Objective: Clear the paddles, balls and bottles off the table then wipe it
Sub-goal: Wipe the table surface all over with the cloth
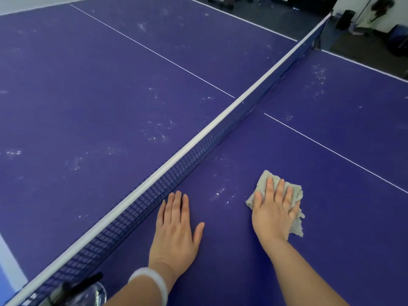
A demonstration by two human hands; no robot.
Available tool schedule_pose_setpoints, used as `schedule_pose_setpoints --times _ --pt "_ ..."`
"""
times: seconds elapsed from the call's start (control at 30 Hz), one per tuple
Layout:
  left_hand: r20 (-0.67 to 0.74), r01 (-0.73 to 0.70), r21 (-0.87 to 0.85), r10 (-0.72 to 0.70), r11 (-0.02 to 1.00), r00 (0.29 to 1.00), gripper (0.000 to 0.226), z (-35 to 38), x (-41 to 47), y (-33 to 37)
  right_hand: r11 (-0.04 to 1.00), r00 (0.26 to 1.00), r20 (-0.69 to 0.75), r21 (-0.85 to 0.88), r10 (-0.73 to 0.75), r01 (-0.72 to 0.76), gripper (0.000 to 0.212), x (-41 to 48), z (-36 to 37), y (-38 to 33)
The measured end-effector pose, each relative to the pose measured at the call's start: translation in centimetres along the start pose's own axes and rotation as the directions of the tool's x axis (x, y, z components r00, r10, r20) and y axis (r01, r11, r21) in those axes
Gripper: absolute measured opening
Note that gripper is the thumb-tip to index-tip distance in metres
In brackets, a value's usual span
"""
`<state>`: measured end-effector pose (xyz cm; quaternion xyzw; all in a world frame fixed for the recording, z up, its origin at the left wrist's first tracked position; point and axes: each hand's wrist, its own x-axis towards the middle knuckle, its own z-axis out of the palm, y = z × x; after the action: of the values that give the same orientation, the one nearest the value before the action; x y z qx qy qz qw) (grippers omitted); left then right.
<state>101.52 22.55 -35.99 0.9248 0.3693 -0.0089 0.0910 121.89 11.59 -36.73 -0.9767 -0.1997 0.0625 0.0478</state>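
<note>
The purple table tennis table (110, 96) fills the view, dotted with whitish dusty smudges. My right hand (273, 210) lies flat with straight fingers on a grey-green cloth (263, 181), pressing it onto the table on the near side of the net. My left hand (174, 228) rests flat on the bare surface just beside the net, fingers straight, holding nothing. A white band circles my left wrist. At the bottom left a clear bottle (88, 294) with a dark top shows partly, next to the net's clamp.
The blue net (198, 146) with its white top tape runs diagonally from bottom left to upper right. White smudges (218, 195) lie between my hands. Beyond the far edge stand dark bins and clutter (346, 18) on the floor.
</note>
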Motion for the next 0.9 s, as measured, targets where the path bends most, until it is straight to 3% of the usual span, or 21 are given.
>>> schedule_pose_setpoints --times 0.43,0.6,0.77,0.9 --pt "-0.010 -0.011 -0.009 0.011 1.000 1.000 0.076 0.3 0.3 -0.2 0.987 0.982 0.189 0.153 0.018 -0.047 0.053 20.1 -3.5 -8.4" --pt "0.004 -0.005 0.002 0.005 1.000 1.000 0.075 0.3 0.1 -0.3 0.964 0.939 0.221 0.106 -0.264 0.246 0.054 17.3 -2.4 -12.6" --pt "0.017 0.007 0.008 -0.007 1.000 1.000 0.075 0.0 0.2 -0.1 0.906 0.888 0.180 0.064 -0.424 0.419 0.058 8.6 -0.4 -13.4" --pt "0.008 0.008 0.010 -0.008 1.000 1.000 0.075 -0.2 0.1 0.0 0.777 0.757 0.188 0.073 -0.626 0.625 0.061 1.7 0.8 -11.0"
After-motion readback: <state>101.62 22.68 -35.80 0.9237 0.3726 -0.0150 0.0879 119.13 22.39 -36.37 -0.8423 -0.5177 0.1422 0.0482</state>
